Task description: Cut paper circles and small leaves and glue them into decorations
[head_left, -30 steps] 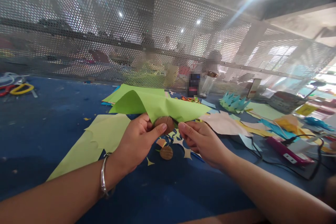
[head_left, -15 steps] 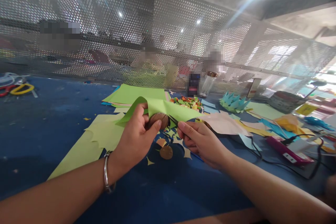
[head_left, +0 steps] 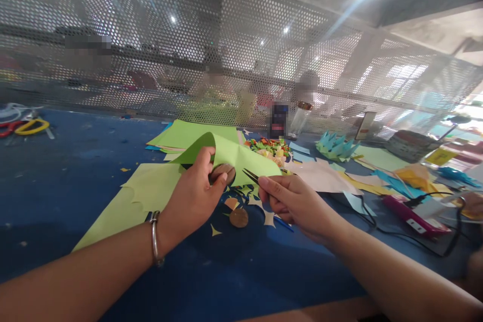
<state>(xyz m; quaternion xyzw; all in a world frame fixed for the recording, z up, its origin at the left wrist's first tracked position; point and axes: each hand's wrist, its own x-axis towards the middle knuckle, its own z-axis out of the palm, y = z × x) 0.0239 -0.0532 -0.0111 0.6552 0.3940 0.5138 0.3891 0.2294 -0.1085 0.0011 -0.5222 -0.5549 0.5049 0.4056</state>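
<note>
My left hand (head_left: pixel 196 188) grips a bent sheet of bright green paper (head_left: pixel 245 156) with a round brown disc (head_left: pixel 223 175) pressed against it, thumb on the disc. In my right hand (head_left: pixel 294 198) is a pair of small dark scissors (head_left: pixel 250 176), points slightly apart and directed at the paper; their handles are hidden in the fingers. The blades sit to the right of the disc, apart from it. Below, a second brown disc (head_left: pixel 239 218) lies on the table among curved paper scraps (head_left: pixel 256 203).
Pale green sheets (head_left: pixel 151 188) lie at left, a paper stack (head_left: pixel 204 133) behind. Small coloured pieces (head_left: pixel 269 148) are heaped beyond my hands. To the right are a blue folded-paper piece (head_left: pixel 335 147) and a magenta power strip (head_left: pixel 417 216) with cables. A perforated metal screen (head_left: pixel 256 35) stands behind.
The scissors have drawn back from the disc and paper edge, slightly right, and their points now show. The green paper's right end has dipped and pulled left; the left hand keeps its hold.
</note>
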